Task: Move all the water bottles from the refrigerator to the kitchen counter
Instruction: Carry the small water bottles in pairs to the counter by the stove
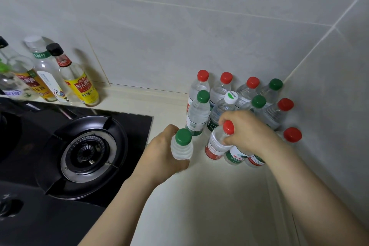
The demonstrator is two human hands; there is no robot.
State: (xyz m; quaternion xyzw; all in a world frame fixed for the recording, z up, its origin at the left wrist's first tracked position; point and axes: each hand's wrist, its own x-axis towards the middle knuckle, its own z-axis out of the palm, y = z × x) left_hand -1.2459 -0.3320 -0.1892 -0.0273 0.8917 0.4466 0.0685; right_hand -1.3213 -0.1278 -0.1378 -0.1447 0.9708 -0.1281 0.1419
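Several water bottles with red, green and white caps stand grouped in the corner of the cream kitchen counter. My left hand grips a green-capped water bottle around its body, just left of the group. My right hand holds a red-capped water bottle near its neck at the group's front; the bottle leans slightly left. My right forearm hides parts of the bottles at the front right.
A black gas hob with a round burner fills the left side. Sauce and oil bottles stand against the tiled back wall at the far left. A tiled side wall closes the right.
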